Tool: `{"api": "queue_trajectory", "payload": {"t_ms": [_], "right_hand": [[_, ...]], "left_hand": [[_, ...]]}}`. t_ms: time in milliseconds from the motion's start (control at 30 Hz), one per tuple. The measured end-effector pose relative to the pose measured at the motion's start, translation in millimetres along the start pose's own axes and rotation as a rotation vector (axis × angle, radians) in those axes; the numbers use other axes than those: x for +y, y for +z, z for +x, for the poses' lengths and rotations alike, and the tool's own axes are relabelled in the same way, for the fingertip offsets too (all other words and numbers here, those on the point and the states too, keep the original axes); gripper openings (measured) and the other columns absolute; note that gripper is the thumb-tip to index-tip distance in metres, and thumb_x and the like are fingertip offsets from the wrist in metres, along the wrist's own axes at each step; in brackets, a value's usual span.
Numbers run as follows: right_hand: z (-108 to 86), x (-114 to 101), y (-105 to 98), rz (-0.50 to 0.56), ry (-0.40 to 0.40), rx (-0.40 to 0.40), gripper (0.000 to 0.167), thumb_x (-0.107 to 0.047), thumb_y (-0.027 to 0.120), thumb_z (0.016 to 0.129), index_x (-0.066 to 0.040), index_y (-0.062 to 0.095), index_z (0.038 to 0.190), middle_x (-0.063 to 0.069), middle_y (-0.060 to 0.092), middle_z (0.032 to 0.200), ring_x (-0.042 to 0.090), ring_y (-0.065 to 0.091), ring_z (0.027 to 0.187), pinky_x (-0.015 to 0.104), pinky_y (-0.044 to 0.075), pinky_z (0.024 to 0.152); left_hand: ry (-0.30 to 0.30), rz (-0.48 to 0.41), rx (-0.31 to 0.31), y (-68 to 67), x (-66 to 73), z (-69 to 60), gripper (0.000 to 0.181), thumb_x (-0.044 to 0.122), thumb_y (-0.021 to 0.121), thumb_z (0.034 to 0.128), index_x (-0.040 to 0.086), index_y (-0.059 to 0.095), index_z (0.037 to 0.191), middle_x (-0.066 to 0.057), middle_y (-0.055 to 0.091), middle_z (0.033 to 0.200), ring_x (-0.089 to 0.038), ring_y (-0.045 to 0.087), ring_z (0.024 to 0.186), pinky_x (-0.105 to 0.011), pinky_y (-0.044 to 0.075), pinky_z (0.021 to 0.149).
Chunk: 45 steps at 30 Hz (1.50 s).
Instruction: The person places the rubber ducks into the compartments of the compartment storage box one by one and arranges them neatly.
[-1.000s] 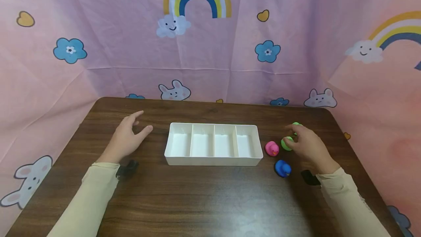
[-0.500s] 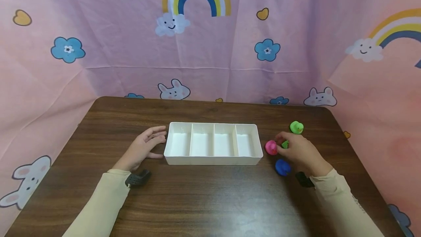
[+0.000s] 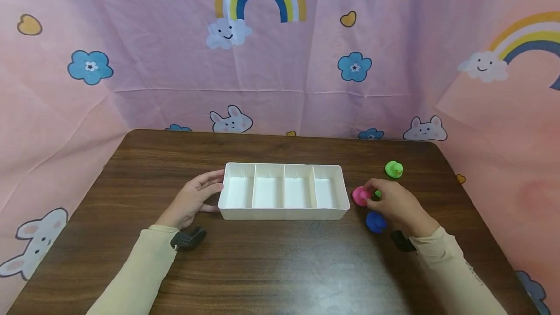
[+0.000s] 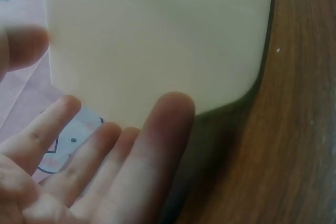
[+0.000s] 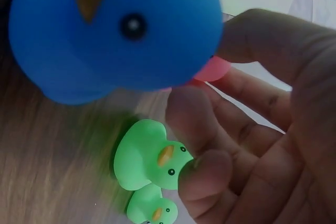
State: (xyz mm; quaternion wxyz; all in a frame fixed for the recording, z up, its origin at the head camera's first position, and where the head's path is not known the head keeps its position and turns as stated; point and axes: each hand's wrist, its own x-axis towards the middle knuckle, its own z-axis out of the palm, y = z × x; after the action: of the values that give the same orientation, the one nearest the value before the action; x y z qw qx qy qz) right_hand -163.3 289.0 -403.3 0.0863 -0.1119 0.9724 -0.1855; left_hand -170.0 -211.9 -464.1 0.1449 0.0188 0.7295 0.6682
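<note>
My left hand (image 3: 192,201) touches the left end wall of a white four-compartment box (image 3: 283,214). In the left wrist view, its fairly straight fingers (image 4: 170,124) rest against the box wall (image 4: 152,40). To the right of the box, my right hand (image 3: 400,203) pinches a pink rubber duck (image 3: 359,196) on the table. Most of that pink duck (image 5: 214,70) is hidden in the right wrist view by a blue rubber duck (image 5: 157,51), which looms close to the camera.
The blue duck (image 3: 375,222) sits just in front of the right hand. One green duck (image 3: 394,169) stands behind that hand, and another green duck (image 3: 378,193) is partly covered by its fingers. Everything stands on a dark wooden table (image 3: 280,261) before a patterned pink cloth (image 3: 175,52).
My left hand has moved right and down to the box's end. My right hand has shifted left from the green ducks to the pink duck. Box and ducks look unmoved.
</note>
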Motion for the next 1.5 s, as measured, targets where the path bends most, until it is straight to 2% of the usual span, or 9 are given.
{"api": "queue_trajectory", "payload": {"t_ms": [200,500,700,1000,1267,1400,1500], "right_hand": [[1.4,-3,0,-0.004,0.030,-0.003,0.028,-0.019,0.078,0.092,-0.005,0.070,0.115,0.008,0.070,0.105,0.024,0.060,0.088,0.045,0.055,0.079],[1.9,-3,4,0.033,0.007,0.026,0.030,-0.014,0.078,0.092,-0.005,0.065,0.117,0.008,0.070,0.100,0.024,0.062,0.085,0.043,0.056,0.074],[2.0,-4,5,0.018,-0.016,0.050,0.026,-0.013,0.079,0.090,-0.006,0.067,0.112,0.007,0.069,0.097,0.024,0.061,0.084,0.043,0.056,0.073],[2.3,-4,11,0.000,-0.051,0.086,0.030,-0.012,0.079,0.088,-0.003,0.065,0.114,0.008,0.066,0.097,0.023,0.059,0.082,0.040,0.053,0.069],[1.8,-5,9,-0.018,-0.014,0.071,0.031,-0.013,0.080,0.089,-0.005,0.067,0.115,0.009,0.068,0.102,0.024,0.060,0.085,0.044,0.058,0.075],[-1.5,-5,6,-0.008,0.000,0.091,0.031,-0.015,0.079,0.090,-0.005,0.066,0.116,0.011,0.067,0.106,0.025,0.061,0.086,0.044,0.059,0.076],[-5.0,-8,1,0.067,0.014,0.106,0.029,-0.015,0.077,0.092,-0.006,0.065,0.117,0.011,0.068,0.101,0.023,0.058,0.078,0.036,0.056,0.066]], "left_hand": [[-0.004,-0.009,0.001,0.9,1.8,-1.0,0.057,0.028,0.061,0.1058,0.008,0.043,0.156,-0.023,0.044,0.157,-0.045,0.045,0.140,-0.050,0.062,0.085],[-0.022,-0.006,-0.021,2.3,2.3,-0.2,0.065,0.029,0.068,0.1017,0.008,0.040,0.157,-0.024,0.042,0.157,-0.035,0.058,0.126,-0.050,0.063,0.085],[-0.049,0.011,-0.007,2.1,2.8,-2.1,0.068,0.034,0.068,0.1015,0.009,0.039,0.158,-0.023,0.041,0.159,-0.039,0.055,0.132,-0.050,0.061,0.090],[-0.063,0.012,0.003,3.0,1.9,-3.6,0.069,0.038,0.068,0.1012,0.009,0.041,0.158,-0.022,0.044,0.158,-0.039,0.053,0.134,-0.050,0.060,0.093],[-0.059,0.038,0.008,3.3,0.9,-4.3,0.069,0.040,0.067,0.1014,0.010,0.042,0.158,-0.022,0.044,0.158,-0.040,0.056,0.132,-0.051,0.059,0.095],[-0.053,0.037,0.001,3.3,0.7,-4.0,0.069,0.041,0.067,0.1011,0.010,0.042,0.158,-0.021,0.044,0.158,-0.038,0.057,0.130,-0.049,0.060,0.094],[-0.049,0.032,0.003,2.7,0.1,-4.2,0.068,0.040,0.067,0.1012,0.010,0.042,0.157,-0.021,0.045,0.157,-0.037,0.058,0.129,-0.049,0.060,0.093]]}}
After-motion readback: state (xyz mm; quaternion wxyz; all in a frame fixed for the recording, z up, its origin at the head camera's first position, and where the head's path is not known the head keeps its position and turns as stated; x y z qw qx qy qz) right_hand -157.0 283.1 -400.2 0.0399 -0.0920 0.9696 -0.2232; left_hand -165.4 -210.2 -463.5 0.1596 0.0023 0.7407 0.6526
